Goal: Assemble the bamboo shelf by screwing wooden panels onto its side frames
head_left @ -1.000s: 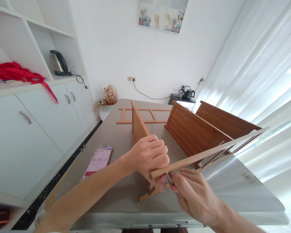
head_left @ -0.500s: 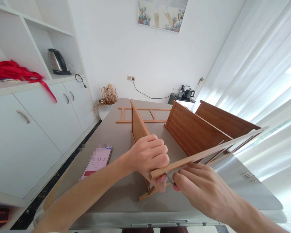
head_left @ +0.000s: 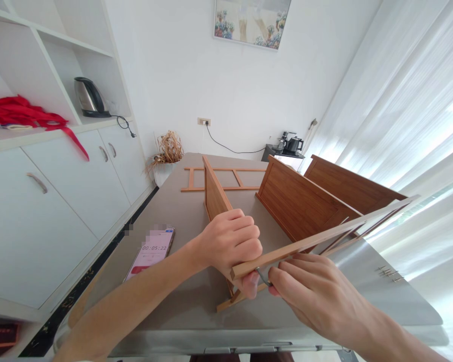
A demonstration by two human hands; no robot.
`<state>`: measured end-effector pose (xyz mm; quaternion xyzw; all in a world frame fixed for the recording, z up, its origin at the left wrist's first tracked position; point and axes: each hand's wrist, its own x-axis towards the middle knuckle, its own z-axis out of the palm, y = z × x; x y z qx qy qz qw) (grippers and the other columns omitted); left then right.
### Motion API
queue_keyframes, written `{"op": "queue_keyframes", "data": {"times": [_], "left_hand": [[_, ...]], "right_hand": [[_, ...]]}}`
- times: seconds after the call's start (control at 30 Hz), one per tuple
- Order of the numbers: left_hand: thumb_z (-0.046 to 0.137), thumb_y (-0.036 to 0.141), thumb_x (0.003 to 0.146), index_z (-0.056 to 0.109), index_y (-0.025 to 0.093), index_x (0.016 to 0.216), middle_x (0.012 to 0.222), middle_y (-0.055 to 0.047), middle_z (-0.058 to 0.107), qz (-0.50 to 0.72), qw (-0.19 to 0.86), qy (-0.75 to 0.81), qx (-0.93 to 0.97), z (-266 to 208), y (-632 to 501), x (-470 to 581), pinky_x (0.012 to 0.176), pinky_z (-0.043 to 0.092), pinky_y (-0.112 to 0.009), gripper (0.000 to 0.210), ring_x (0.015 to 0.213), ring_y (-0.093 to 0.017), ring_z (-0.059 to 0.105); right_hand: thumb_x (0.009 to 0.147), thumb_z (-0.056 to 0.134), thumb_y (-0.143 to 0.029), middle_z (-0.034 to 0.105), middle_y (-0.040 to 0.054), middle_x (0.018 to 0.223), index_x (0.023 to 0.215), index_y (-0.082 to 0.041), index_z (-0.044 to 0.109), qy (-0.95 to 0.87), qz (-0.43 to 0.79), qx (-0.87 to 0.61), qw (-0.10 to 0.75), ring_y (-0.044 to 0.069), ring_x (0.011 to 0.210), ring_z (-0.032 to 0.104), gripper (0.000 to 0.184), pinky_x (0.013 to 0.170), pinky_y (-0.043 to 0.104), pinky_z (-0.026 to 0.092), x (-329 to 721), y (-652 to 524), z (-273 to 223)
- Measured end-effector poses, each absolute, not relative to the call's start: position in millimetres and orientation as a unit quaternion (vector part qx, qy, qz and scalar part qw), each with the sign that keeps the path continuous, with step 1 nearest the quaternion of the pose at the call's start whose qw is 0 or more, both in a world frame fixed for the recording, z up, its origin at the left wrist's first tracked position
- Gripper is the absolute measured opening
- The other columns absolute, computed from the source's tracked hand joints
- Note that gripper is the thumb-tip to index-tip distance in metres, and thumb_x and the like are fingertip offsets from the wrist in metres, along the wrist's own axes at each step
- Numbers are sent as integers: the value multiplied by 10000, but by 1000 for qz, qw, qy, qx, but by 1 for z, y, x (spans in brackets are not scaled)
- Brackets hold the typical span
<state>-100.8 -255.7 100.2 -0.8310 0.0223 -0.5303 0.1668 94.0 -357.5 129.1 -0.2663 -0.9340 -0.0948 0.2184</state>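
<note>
A wooden rack stands on the table, its shelf boards upright and joined to a ladder-like side frame (head_left: pixel 305 242) facing me. My left hand (head_left: pixel 234 246) is closed around the near edge of the leftmost shelf board (head_left: pixel 214 190), close to the frame's end. In my right hand (head_left: pixel 317 286) is a bent metal hex key (head_left: pixel 263 276), whose tip meets the frame's rail near its left end; the closed fingers hide most of it. Two more shelf boards, a middle one (head_left: pixel 305 196) and a far-right one (head_left: pixel 351 183), stand on the right.
A second ladder-like frame (head_left: pixel 236 178) lies flat at the back of the table (head_left: pixel 181 291). A phone (head_left: pixel 151 254) with a running timer lies left of my left arm. Several screws (head_left: pixel 389 273) rest on the right. White cabinets (head_left: pixel 60 201) line the left side.
Both hands keep their grips, with only a very slight shift of the rail's end and the hex key. The phone's timer has gone up by one second.
</note>
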Motion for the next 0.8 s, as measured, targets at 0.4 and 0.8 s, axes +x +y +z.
{"op": "queue_keyframes", "data": {"times": [0.4, 0.8], "left_hand": [[232, 352, 954, 385, 216, 621, 561, 13, 391, -534, 162, 27, -829, 101, -256, -100, 518, 264, -320, 391, 525, -150, 320], [276, 376, 935, 371, 220, 615, 551, 26, 364, -540, 165, 22, -825, 101, -257, -100, 519, 262, -323, 369, 524, -145, 314]], "right_hand": [[978, 403, -109, 409, -43, 593, 772, -189, 488, -926, -179, -273, 190, 129, 521, 272, 237, 537, 316, 168, 90, -362, 141], [957, 432, -107, 408, -34, 614, 791, -186, 497, -923, -220, -273, 158, 132, 546, 273, 195, 551, 323, 176, 94, -362, 145]]}}
